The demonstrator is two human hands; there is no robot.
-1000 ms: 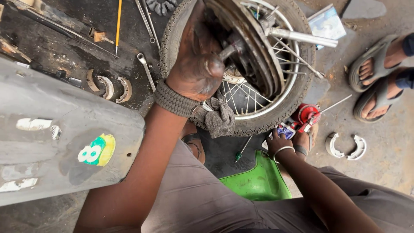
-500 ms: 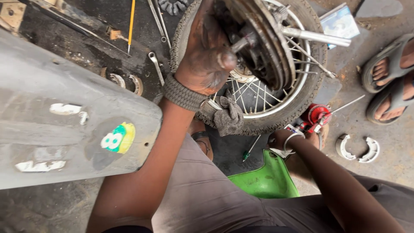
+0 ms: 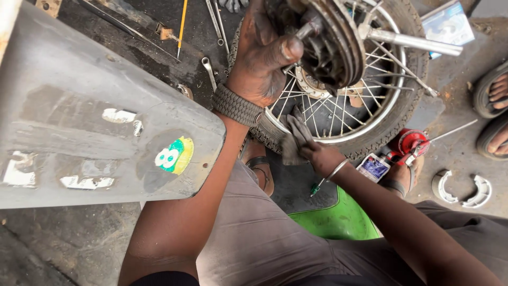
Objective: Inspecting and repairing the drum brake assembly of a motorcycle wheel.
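A spoked motorcycle wheel with its tyre lies on the ground in front of me. My greasy left hand, with a braided band on the wrist, grips a round metal brake drum plate held over the wheel hub. My right hand, wearing a thin bangle, closes on a grey rag at the wheel's near rim.
A grey mudguard with a sticker fills the left. Spanners and a yellow-handled tool lie on the dark ground. A red spray can, brake shoes, a green panel and another person's sandalled feet are at right.
My right hand left the red spray can and moved left to take the grey rag at the wheel rim. My left hand keeps hold of the brake plate; the view shifted closer.
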